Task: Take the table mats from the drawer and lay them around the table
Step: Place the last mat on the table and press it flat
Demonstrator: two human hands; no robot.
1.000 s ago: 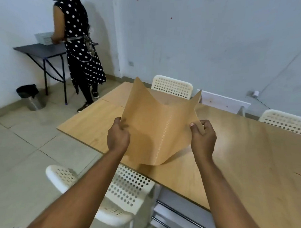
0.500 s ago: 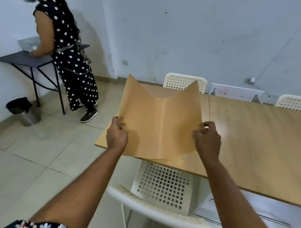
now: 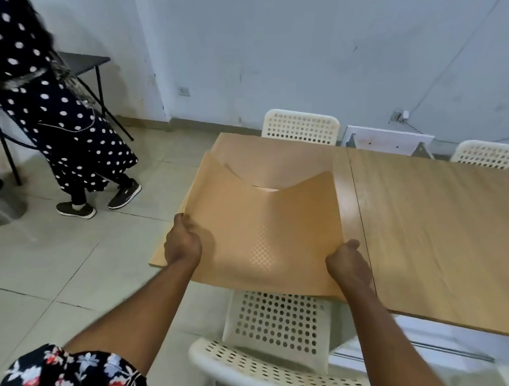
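Note:
I hold a tan, flexible table mat by its two near corners. My left hand grips the near left corner and my right hand grips the near right corner. The mat sags in the middle and hangs low over the left end of the wooden table, its far corners curling up. Its near edge juts past the table's front edge, above a white chair. Whether the mat touches the tabletop is unclear.
A white perforated chair stands tucked in right below my hands. Two more white chairs stand at the far side. A person in a polka-dot dress stands on the left by a dark side table.
The mat has come down from upright in front of me to nearly flat over the table's left end. My view has tilted downward and closer to the table.

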